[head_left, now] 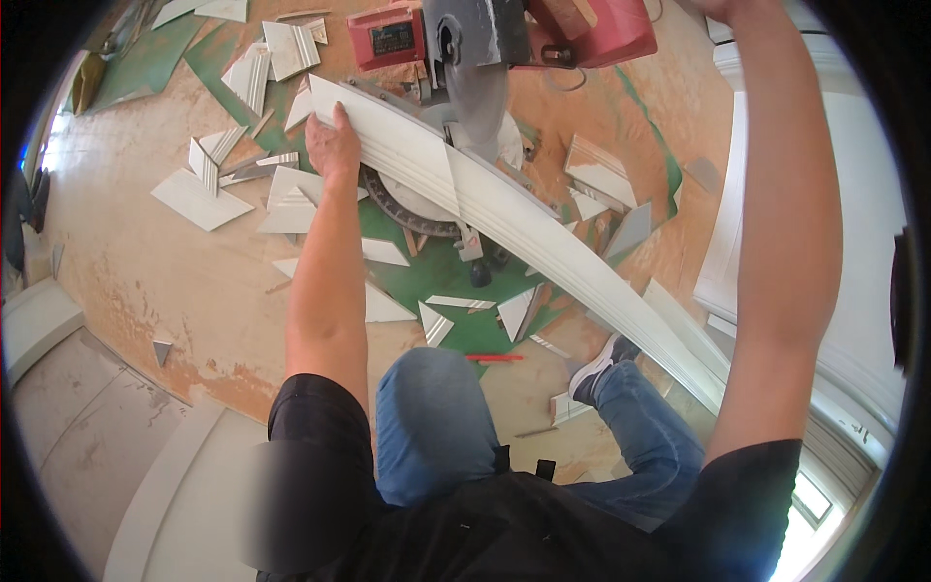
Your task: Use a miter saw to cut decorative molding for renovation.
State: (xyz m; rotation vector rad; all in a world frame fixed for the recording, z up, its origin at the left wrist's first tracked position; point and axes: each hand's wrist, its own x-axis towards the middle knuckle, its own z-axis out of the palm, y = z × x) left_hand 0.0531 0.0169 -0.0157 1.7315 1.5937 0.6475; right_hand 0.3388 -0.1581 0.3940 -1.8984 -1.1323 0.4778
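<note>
My left hand [332, 145] grips the upper end of a long white grooved trim board [519, 247], which lies diagonally across the mitre saw [407, 199] and runs down toward the lower right. The saw's red and grey head [592, 29] stands over the board, with the blade guard lowered close to it. My right arm reaches up beside the saw, and my right hand [727, 10] is cut off at the top edge above the red housing, its fingers mostly hidden.
Several cut white trim offcuts [202, 199] litter the dusty floor [116, 281] and a green sheet [436, 281]. A red pencil-like stick [495, 358] lies by my knee. Long white mouldings [805, 213] stand at the right. A low white ledge [29, 325] is at the left.
</note>
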